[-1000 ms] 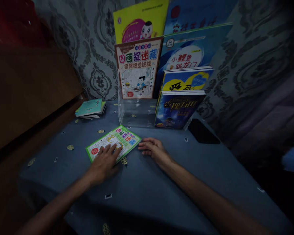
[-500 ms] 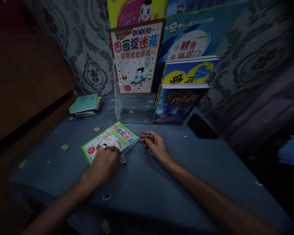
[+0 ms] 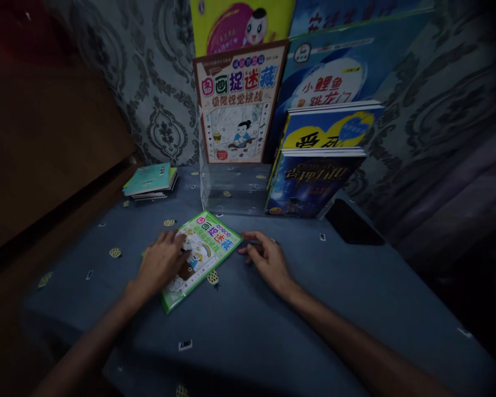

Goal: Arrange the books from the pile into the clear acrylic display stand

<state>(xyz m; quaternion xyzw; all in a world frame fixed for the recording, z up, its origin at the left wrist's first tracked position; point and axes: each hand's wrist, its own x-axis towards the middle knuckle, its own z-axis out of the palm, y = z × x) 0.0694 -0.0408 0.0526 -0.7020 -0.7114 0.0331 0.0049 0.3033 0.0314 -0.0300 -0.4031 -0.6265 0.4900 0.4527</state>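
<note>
A green-edged picture book (image 3: 206,248) lies face up and askew on the cloth-covered table. My left hand (image 3: 163,259) rests over the left side of its cover, fingers spread and pointing away from me, so it covers part of the drawing and the left edge. Beside the book's right corner is my right hand (image 3: 268,262), its fingers loosely bent and apart, with fingertips close to that corner. Whether they touch it I cannot tell. Nothing shows inside the right hand.
Behind the book stands a clear display rack (image 3: 231,201) with a brown-bordered book (image 3: 240,105) and several blue books (image 3: 314,182). A stack of small books (image 3: 151,182) sits at the back left. A black flat object (image 3: 353,223) lies right of the rack.
My left hand has moved from the book's lower edge to its left side, uncovering the lower right of the cover. The right hand stays by the corner. The view has shifted slightly.
</note>
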